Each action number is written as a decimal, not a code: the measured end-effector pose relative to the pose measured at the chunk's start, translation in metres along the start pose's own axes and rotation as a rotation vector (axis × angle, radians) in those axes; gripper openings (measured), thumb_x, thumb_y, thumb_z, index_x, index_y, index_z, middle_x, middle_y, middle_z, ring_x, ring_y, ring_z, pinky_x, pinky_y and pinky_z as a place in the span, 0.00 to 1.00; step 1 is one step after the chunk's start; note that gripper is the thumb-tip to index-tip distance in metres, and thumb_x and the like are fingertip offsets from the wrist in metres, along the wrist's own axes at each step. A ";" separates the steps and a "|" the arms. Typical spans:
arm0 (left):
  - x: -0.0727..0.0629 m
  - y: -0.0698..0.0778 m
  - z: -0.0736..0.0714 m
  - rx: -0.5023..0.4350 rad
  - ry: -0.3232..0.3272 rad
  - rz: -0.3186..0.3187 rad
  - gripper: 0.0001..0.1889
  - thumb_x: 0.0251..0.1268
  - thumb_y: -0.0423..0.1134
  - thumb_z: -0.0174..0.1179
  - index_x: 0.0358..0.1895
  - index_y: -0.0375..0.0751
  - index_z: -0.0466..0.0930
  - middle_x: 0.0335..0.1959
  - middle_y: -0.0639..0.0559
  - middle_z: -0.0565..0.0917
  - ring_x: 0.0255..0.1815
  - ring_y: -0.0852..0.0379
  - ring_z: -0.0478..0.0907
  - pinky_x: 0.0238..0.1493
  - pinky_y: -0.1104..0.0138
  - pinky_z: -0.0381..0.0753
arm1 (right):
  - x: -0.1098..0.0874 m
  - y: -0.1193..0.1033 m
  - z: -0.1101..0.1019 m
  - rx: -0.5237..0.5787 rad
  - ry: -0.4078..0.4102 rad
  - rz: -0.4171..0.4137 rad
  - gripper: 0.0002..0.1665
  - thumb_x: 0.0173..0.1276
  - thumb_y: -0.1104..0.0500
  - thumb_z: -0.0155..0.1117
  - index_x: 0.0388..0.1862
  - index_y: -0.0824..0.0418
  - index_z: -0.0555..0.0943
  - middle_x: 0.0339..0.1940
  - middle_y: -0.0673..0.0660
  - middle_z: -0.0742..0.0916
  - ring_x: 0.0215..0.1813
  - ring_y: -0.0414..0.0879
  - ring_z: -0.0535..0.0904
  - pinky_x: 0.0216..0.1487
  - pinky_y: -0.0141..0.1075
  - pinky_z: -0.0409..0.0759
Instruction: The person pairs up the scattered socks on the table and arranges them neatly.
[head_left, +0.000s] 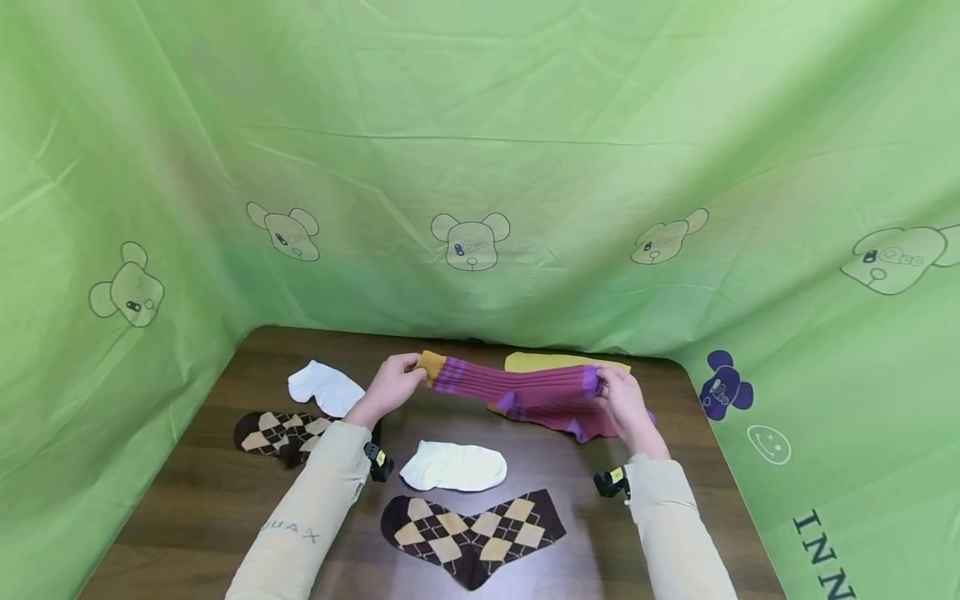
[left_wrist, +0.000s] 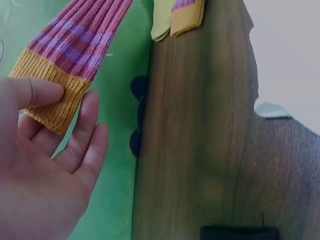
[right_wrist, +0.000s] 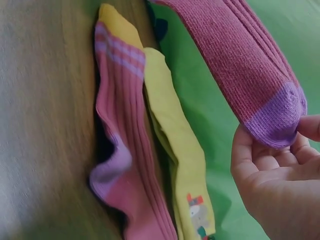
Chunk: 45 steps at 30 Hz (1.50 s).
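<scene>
Grip: left hand (head_left: 393, 385) and right hand (head_left: 624, 402) pinch one lifted maroon sock (head_left: 543, 386); its mate (head_left: 592, 427) below it, and white sock (head_left: 453, 467) and argyle sock (head_left: 472, 537) in front, lie unpaired.

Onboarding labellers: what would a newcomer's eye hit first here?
First, the raised pink sock over the table's far side, left hand pinching its mustard cuff, right hand its purple toe. Then the argyle sock at near centre, and behind everything the green curtain with bear faces.
</scene>
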<state>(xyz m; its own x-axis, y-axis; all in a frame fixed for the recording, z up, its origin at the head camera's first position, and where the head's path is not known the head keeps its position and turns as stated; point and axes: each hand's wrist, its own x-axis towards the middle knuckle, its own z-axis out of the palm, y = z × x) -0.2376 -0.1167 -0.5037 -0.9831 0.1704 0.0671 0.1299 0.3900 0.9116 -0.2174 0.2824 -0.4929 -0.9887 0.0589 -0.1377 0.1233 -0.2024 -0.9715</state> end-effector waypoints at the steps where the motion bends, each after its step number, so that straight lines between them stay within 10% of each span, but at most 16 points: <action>1: 0.000 0.001 0.002 -0.004 -0.005 0.000 0.11 0.63 0.27 0.55 0.42 0.32 0.86 0.34 0.47 0.86 0.36 0.51 0.80 0.40 0.63 0.78 | 0.000 -0.001 -0.002 0.005 0.009 -0.005 0.13 0.82 0.66 0.42 0.51 0.66 0.76 0.38 0.51 0.83 0.36 0.40 0.82 0.41 0.34 0.81; 14: 0.002 0.010 0.028 -0.109 -0.070 0.006 0.09 0.74 0.28 0.56 0.48 0.26 0.81 0.39 0.42 0.86 0.42 0.36 0.84 0.50 0.45 0.81 | -0.002 -0.017 -0.024 -0.011 0.055 -0.046 0.14 0.82 0.65 0.46 0.47 0.59 0.81 0.40 0.49 0.85 0.38 0.38 0.81 0.40 0.31 0.80; 25: 0.002 0.017 0.050 -0.065 -0.064 0.028 0.04 0.72 0.32 0.62 0.40 0.34 0.78 0.33 0.40 0.86 0.39 0.37 0.85 0.41 0.61 0.83 | -0.005 -0.026 -0.041 -0.098 0.158 -0.053 0.12 0.82 0.62 0.52 0.53 0.60 0.82 0.32 0.46 0.84 0.28 0.35 0.75 0.27 0.26 0.73; 36: 0.009 0.018 0.087 -0.077 -0.071 0.054 0.07 0.74 0.33 0.61 0.46 0.30 0.81 0.30 0.44 0.86 0.31 0.49 0.84 0.36 0.62 0.83 | -0.009 -0.031 -0.069 0.010 0.222 -0.029 0.18 0.82 0.62 0.52 0.40 0.46 0.87 0.39 0.44 0.86 0.37 0.36 0.81 0.38 0.27 0.80; 45: 0.015 0.017 0.109 -0.134 -0.099 0.015 0.12 0.75 0.29 0.57 0.54 0.24 0.80 0.39 0.32 0.86 0.38 0.37 0.85 0.41 0.59 0.85 | -0.010 -0.037 -0.078 0.058 0.255 -0.017 0.20 0.82 0.63 0.50 0.39 0.47 0.87 0.43 0.45 0.84 0.40 0.36 0.82 0.40 0.27 0.81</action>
<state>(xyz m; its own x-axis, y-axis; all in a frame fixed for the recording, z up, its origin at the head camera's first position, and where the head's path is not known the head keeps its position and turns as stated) -0.2363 -0.0088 -0.5318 -0.9629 0.2658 0.0469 0.1194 0.2639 0.9571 -0.2054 0.3661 -0.4706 -0.9364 0.3056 -0.1727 0.0944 -0.2546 -0.9624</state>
